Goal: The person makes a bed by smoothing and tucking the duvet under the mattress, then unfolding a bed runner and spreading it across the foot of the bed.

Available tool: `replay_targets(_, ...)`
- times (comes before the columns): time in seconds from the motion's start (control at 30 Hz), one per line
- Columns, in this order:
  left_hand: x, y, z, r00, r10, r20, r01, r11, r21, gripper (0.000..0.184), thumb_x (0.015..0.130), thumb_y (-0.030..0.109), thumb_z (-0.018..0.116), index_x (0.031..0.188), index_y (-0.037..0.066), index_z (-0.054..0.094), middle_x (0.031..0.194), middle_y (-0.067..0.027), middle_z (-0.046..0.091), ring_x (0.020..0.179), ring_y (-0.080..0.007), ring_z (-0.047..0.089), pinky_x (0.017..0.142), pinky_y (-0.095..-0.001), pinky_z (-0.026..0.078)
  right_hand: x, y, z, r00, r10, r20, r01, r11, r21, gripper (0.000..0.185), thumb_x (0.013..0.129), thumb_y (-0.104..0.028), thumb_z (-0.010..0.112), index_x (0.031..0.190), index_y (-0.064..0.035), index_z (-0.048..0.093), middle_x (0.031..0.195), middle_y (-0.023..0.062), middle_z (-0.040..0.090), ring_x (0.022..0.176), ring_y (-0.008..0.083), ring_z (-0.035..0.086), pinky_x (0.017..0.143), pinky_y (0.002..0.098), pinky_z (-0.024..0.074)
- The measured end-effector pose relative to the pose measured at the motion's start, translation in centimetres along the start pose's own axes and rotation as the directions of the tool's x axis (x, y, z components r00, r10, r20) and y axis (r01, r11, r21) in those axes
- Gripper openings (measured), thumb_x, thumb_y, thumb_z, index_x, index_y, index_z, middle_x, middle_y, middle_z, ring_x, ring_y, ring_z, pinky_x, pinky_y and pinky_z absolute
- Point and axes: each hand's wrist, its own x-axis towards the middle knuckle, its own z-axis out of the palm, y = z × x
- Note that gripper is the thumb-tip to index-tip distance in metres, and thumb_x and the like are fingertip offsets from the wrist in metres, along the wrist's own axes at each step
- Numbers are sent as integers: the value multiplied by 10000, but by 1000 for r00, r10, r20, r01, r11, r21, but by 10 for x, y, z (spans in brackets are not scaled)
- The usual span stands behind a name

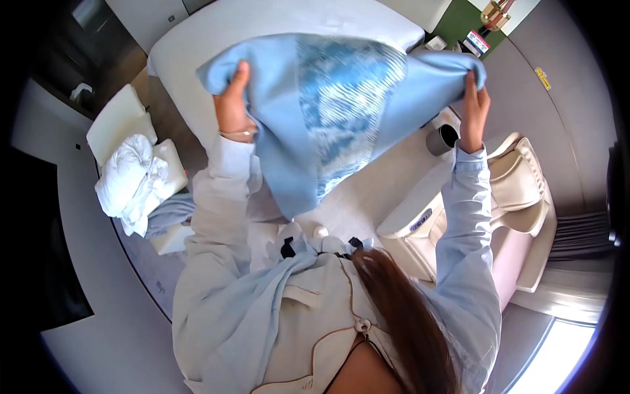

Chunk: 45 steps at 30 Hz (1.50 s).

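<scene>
Stretched between my two hands is a light-blue cloth (275,131) with a blue-and-white patterned middle panel. It looks like a cushion cover or a bed runner; I cannot tell which. My left hand (233,105) is closed on its left side, thumb pointing up on the near face and the fingers hidden behind. My right hand (475,108) pinches the upper right corner. The cloth hangs in the air, its lower point drooping toward my body. Beyond it lies a bed with a white sheet (197,72), partly hidden by the cloth.
At the left, white bedding (131,177) is heaped with white cushions (121,118) and a grey cloth (172,213). A cream sofa (410,243) stands at the right, near a dark round bin (441,140). A lamp (495,14) is at the back right.
</scene>
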Motion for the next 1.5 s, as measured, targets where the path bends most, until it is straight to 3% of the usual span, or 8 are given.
replay_targets(0.17, 81, 36, -15, 991, 133, 18, -134, 991, 11, 249, 779, 148, 574, 980, 6, 536, 946, -55, 562, 859, -157, 539, 757, -272, 432, 23, -21, 36, 972, -229, 57, 216, 769, -601, 358, 832, -294, 492, 718, 44, 512, 532, 120, 465, 476, 160, 424, 488, 302, 364)
replay_targets(0.3, 153, 76, -36, 978, 142, 152, -162, 979, 128, 252, 783, 162, 570, 967, -7, 539, 943, -57, 564, 855, -151, 541, 757, -261, 430, 83, -11, 106, 967, 85, 238, -87, 996, 0, 407, 828, -320, 510, 587, 2, 455, 497, -28, 359, 471, 71, 334, 430, 249, 284)
replay_targets(0.47, 251, 103, -107, 983, 158, 89, -174, 957, 231, 210, 769, 143, 587, 950, 46, 547, 924, -22, 559, 852, -118, 520, 762, -245, 409, 119, 0, 237, 929, 83, 361, -297, 750, 592, 251, 836, -222, 501, 941, 0, 551, 920, 25, 556, 870, 76, 488, 757, 205, 362)
replay_targets(0.83, 549, 60, -351, 915, 387, -111, -207, 689, 695, 557, 744, 156, 612, 1200, 0, 332, 1189, -130, 404, 1091, -229, 390, 916, -305, 305, 243, 118, 684, 893, 267, 363, -348, 920, 181, 514, 792, -418, 505, 1072, 13, 481, 898, 96, 531, 840, 164, 481, 749, 276, 382)
replay_targets(0.9, 526, 2, -453, 928, 372, 17, -114, 242, 964, 665, 744, 148, 600, 1267, -1, 216, 1310, -173, 242, 1207, -269, 255, 980, -335, 227, 194, 167, 709, 737, 435, 518, -461, 883, -85, 500, 770, -427, 508, 1105, -60, 460, 921, 45, 512, 810, 136, 455, 675, 270, 385)
replay_targets(1.03, 359, -150, -623, 967, 18, -256, 235, 335, 912, 627, 732, 179, 621, 1229, -6, 286, 1253, -177, 324, 1166, -288, 311, 974, -334, 237, 54, 318, 709, 127, 702, 701, -533, 644, -548, 425, 727, -229, 555, 1136, -171, 454, 1040, -42, 505, 841, 128, 452, 668, 301, 415)
replay_targets(1.2, 131, -259, -664, 524, -342, -780, 838, 369, 402, 884, 675, 359, 676, 1265, -41, 154, 1242, -208, 303, 1151, -291, 305, 948, -324, 264, -94, 404, 648, 133, 877, 461, -659, 426, -620, 519, 710, -299, 634, 1119, -59, 423, 811, 88, 567, 677, 164, 518, 580, 294, 427)
replay_targets(1.5, 67, -300, -674, 445, -245, -861, 776, 585, 234, 839, 643, 437, 682, 1200, -58, 296, 1116, -178, 436, 962, -224, 455, 777, -282, 395, -205, 372, 588, 100, 712, 695, -568, 615, -547, 454, 780, -382, 561, 897, 56, 562, 739, 6, 538, 668, 83, 445, 565, 232, 354)
